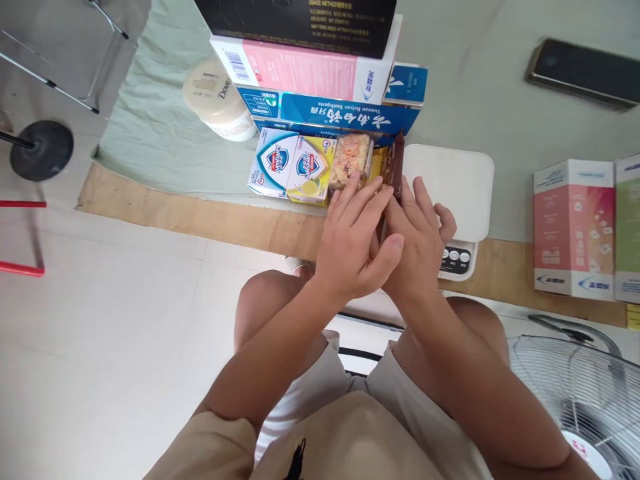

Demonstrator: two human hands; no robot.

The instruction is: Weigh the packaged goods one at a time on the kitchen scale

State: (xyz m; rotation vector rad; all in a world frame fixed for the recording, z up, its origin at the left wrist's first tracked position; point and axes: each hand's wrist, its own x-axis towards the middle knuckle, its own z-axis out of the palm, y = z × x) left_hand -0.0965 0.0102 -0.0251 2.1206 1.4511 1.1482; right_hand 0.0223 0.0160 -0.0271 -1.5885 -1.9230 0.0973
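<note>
My left hand (350, 233) lies with fingers stretched over the near ends of a clear-wrapped snack (353, 157) and a yellow packet (379, 163). Beside it, my right hand (417, 233) has its fingertips against a dark brown wrapped bar (395, 163), fingers extended, thumb side partly hidden. To the left of the snack stand two Safeguard soap boxes, one white and blue (273, 163) and one yellow (310, 167). Blue toothpaste boxes (335, 113) stand directly behind this row. What lies under my palms is hidden.
Behind the toothpaste are a pink-and-white box (305, 67) and a black box (300, 20). A Dove jar (220, 100) stands left, a white kitchen scale (447, 190) right. Farther right are a pink carton (573, 230), green carton (627, 227) and dark oblong object (585, 73). A fan (575, 393) stands below.
</note>
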